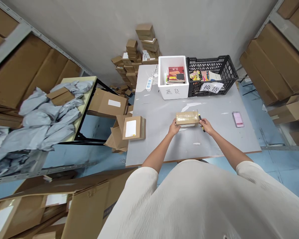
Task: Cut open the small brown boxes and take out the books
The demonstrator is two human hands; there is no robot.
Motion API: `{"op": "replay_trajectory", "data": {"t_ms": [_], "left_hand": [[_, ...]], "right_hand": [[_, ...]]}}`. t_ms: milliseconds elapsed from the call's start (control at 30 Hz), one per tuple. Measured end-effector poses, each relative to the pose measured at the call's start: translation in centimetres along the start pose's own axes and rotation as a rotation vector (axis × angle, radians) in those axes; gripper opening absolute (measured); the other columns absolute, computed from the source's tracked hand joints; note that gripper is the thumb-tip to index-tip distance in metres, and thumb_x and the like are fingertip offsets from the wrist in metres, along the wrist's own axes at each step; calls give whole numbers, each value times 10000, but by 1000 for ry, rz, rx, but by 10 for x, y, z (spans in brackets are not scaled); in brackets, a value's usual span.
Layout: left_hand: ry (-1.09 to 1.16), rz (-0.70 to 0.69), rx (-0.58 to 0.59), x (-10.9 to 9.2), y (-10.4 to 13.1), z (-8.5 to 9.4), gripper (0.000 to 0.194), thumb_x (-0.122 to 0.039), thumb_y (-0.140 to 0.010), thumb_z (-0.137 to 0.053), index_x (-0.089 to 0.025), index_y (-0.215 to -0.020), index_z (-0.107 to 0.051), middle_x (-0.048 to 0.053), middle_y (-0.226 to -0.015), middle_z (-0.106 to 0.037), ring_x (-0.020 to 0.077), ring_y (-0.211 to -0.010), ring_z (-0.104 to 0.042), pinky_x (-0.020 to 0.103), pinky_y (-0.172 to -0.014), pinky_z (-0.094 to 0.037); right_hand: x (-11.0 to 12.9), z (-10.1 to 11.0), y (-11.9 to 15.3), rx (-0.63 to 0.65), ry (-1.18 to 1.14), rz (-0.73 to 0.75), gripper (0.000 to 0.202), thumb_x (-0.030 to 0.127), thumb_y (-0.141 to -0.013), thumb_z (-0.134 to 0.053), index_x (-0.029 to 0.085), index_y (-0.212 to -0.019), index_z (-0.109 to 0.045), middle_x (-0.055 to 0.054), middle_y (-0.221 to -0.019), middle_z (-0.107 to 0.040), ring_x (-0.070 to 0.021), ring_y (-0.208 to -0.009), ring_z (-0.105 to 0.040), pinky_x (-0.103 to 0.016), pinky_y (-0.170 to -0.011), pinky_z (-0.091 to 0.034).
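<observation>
A small taped cardboard box (187, 118) is at the middle of the grey table (159, 139), shiny tape across its top. My left hand (173, 127) grips the box at its left end. In my right hand (206, 126) is a yellow-and-black utility knife (202, 123), its thin blade pointing up and away beside the box's right end. The right fingers are wrapped round the knife's handle, close to the box's corner. Whether the blade touches the cardboard I cannot tell.
Behind the box stand a white foam box (173, 94) and a black plastic crate (211, 89), both holding books. A labelled carton (136, 128) sits at the left edge, a power strip (149, 84) farther back. A pink phone-like item (238, 119) lies right. Grey parcels (40, 116) cover a side table.
</observation>
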State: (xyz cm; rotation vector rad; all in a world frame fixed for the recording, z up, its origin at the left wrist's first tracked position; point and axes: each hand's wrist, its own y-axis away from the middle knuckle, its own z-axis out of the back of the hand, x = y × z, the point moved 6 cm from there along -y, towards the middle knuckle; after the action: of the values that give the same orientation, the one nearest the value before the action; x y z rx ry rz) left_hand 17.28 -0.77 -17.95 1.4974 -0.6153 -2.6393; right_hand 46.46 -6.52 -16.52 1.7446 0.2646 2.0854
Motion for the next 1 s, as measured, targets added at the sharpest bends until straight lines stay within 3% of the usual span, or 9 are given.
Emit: {"op": "replay_trajectory", "data": {"t_ms": [100, 400, 567, 733, 1000], "left_hand": [[-1, -19, -6, -1, 1, -3, 866, -245, -884, -693, -293, -1690, -381, 84, -1434, -717, 273, -1248, -710, 444, -1130, -550], [-144, 32, -18, 16, 26, -6, 683, -417, -973, -659, -239, -1603, -467, 157, -1377, -697, 291, -1135, -734, 441, -1043, -568], [-225, 47, 30, 15, 32, -4, 613, -464, -1033, -584, -237, -1593, -480, 150, -1290, -738, 349, -1232, -692, 470, -1054, -543], [-225, -114, -90, 5, 28, 4, 654, -404, -1011, -621, -248, -1629, -476, 166, -1508, -593, 359, -1375, -601, 499, -1174, -491], [-43, -198, -29, 17, 16, -6, 636, -229, -916, -676, -240, -1541, -557, 131, -1442, -607, 283, -1281, -659, 457, -1182, -513]], "right_hand": [[2, -1, 1, -7, -25, -10, 502, 700, -864, -748, 274, -1063, -572, -59, -1057, -798, -243, -1112, -762, -408, -965, -624], [-8, 15, 14, 45, -14, -103, 467, 641, -881, -746, 262, -1118, -610, -80, -1060, -823, -237, -938, -804, -371, -835, -635], [14, 20, 13, -4, 211, 35, 465, 647, -943, -635, 269, -1207, -695, -46, -1057, -794, -217, -854, -758, -355, -796, -611], [55, -9, 15, 172, 526, 237, 432, 603, -1025, -575, 280, -1244, -760, -29, -877, -790, -263, -828, -730, -391, -872, -585], [81, -50, 8, 373, 904, 474, 289, 441, -999, -686, 322, -1223, -826, -57, -1264, -816, -343, -1155, -726, -419, -977, -552]]}}
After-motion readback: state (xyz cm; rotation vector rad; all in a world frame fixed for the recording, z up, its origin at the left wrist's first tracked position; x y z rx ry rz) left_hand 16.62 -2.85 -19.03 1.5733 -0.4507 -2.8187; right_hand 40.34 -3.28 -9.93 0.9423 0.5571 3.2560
